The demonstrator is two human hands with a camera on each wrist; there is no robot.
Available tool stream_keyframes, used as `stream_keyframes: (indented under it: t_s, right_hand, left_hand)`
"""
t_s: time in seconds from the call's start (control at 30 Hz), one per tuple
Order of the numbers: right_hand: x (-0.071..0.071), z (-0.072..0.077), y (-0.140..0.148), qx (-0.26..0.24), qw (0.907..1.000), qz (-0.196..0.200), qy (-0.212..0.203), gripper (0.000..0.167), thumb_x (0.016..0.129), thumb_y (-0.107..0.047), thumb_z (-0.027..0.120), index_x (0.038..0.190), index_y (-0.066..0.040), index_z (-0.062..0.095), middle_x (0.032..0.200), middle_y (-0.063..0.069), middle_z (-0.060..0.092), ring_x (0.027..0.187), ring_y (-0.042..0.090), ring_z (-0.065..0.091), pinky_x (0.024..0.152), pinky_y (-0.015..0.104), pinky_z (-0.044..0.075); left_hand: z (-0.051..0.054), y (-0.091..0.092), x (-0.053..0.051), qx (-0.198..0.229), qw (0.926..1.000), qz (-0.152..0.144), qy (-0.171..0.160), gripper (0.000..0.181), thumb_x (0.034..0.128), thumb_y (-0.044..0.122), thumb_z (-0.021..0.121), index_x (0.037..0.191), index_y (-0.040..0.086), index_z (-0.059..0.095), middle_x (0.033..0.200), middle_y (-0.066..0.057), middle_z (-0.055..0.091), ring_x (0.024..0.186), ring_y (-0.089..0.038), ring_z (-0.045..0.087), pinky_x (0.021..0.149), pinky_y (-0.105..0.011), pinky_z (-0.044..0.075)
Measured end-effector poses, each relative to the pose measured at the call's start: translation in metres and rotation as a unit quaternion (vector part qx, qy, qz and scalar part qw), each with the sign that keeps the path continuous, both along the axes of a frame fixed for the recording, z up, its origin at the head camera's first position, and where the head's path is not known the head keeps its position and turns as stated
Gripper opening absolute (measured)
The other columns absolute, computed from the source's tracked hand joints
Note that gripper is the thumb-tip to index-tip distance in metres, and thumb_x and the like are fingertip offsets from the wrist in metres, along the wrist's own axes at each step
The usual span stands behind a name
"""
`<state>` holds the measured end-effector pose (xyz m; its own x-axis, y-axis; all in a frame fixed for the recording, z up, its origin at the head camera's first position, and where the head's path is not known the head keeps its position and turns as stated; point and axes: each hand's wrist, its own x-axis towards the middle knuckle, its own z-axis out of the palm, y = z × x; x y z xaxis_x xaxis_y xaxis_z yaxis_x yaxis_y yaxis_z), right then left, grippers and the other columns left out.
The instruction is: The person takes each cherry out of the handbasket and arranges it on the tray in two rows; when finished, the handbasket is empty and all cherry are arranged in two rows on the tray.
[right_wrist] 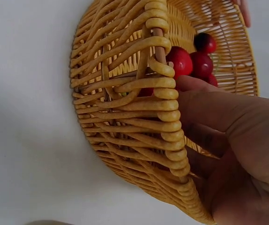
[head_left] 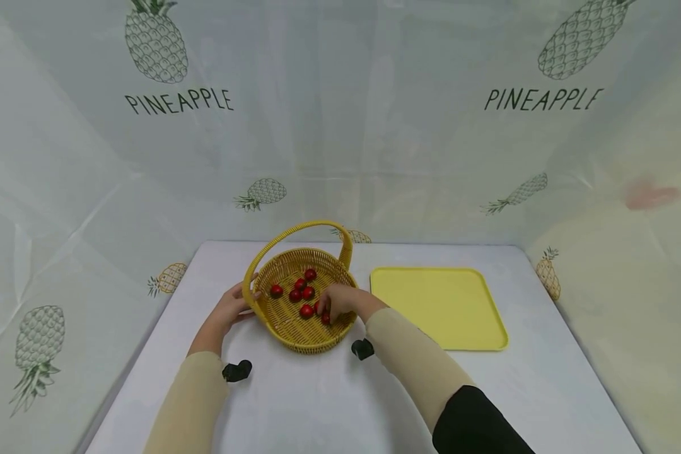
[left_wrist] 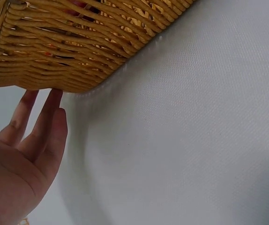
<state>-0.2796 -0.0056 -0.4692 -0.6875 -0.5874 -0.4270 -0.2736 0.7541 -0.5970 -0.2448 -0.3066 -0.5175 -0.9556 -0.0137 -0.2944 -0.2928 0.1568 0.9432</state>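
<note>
A round yellow wicker basket (head_left: 295, 337) with a tall arched handle (head_left: 295, 228) stands on the white table. Several small, shiny red round fruits (head_left: 307, 311) lie inside it. At the basket's left side my left hand (head_left: 235, 309) holds the wall near the handle's foot; the left wrist view shows its fingers (left_wrist: 43, 124) reaching behind the weave. My right hand (head_left: 340, 299) reaches over the right rim, fingertips down among the fruits. In the right wrist view the rim (right_wrist: 169, 117) hides those fingertips, so whether they pinch a fruit is unclear.
A shallow yellow tray (head_left: 439, 309) lies right of the basket, near my right forearm. Behind the white tabletop (head_left: 295, 403) hangs a pale sheet (head_left: 363, 126) printed with pineapples. Similar sheeting borders both sides of the table.
</note>
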Motion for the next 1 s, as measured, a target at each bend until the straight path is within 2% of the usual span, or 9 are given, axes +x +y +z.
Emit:
stream_keyframes:
  t_s: [0.27,0.53,0.77,1.0]
  right_hand:
    - [-0.0031,-0.0062,-0.0034,0.025,0.9997,0.003,-0.004,0.027,0.079,0.004,0.077,0.1,-0.013,0.077,0.09,-0.002,0.063,0.082,0.013,0.057,0.073,0.027,0.051]
    - [-0.0046,-0.0073,-0.0058,0.033,0.9993,-0.01,-0.017,0.025,0.079,0.004,0.077,0.097,-0.014,0.077,0.093,-0.005,0.061,0.085,0.014,0.056,0.079,0.03,0.052]
    - [-0.0043,-0.0081,-0.0067,0.044,0.9989,-0.003,-0.015,0.021,0.079,0.003,0.077,0.092,-0.013,0.077,0.093,-0.006,0.06,0.085,0.014,0.055,0.077,0.029,0.05]
    - [-0.0063,-0.0068,-0.0043,0.02,0.9991,-0.001,-0.038,0.02,0.08,0.003,0.076,0.093,-0.012,0.076,0.093,-0.003,0.064,0.086,0.015,0.053,0.083,0.032,0.049]
  left_hand:
    - [0.001,0.0009,0.0013,0.003,1.0,0.003,-0.005,0.066,0.0952,0.019,0.064,0.153,0.023,0.033,0.145,-0.022,0.043,0.112,-0.033,0.059,0.094,-0.05,0.048]
    - [0.0017,0.0008,0.001,0.005,1.0,0.003,-0.006,0.065,0.0956,0.019,0.063,0.153,0.023,0.033,0.147,-0.02,0.042,0.115,-0.035,0.058,0.094,-0.051,0.048]
    - [-0.0005,0.0007,0.0004,0.007,0.9999,0.009,-0.011,0.065,0.0947,0.02,0.064,0.153,0.024,0.035,0.147,-0.02,0.043,0.116,-0.036,0.056,0.094,-0.051,0.048]
    - [-0.0013,0.0008,-0.0001,0.005,0.9999,0.011,-0.007,0.066,0.0942,0.021,0.065,0.153,0.024,0.034,0.146,-0.02,0.043,0.116,-0.036,0.057,0.093,-0.05,0.048]
